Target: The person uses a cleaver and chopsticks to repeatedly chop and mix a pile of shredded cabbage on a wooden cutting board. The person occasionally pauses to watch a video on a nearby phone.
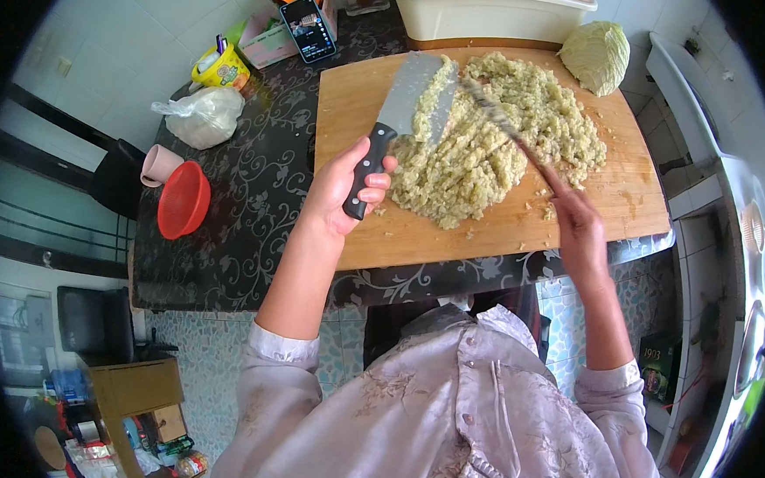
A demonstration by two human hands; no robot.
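Observation:
My left hand [346,184] grips the black riveted handle of a cleaver [408,93], whose broad steel blade lies flat with a strip of pale green minced filling along it. In my right hand [577,224] is a long, narrow tool [498,118], blurred and smeared with bits; its tip is close to the right edge of the blade. I cannot tell whether it is a knife seen edge-on or a stick. Below both tools a large heap of minced filling [465,178] spreads over a wooden cutting board [434,249].
Behind the board stand a cream plastic bin [488,15] and a cabbage [596,58]. On the dark patterned table [253,198], at left, are a red plastic basket [184,200], a pink mug [161,165], a tied plastic bag [206,118], a yellow tub [225,71] and a propped phone [308,29].

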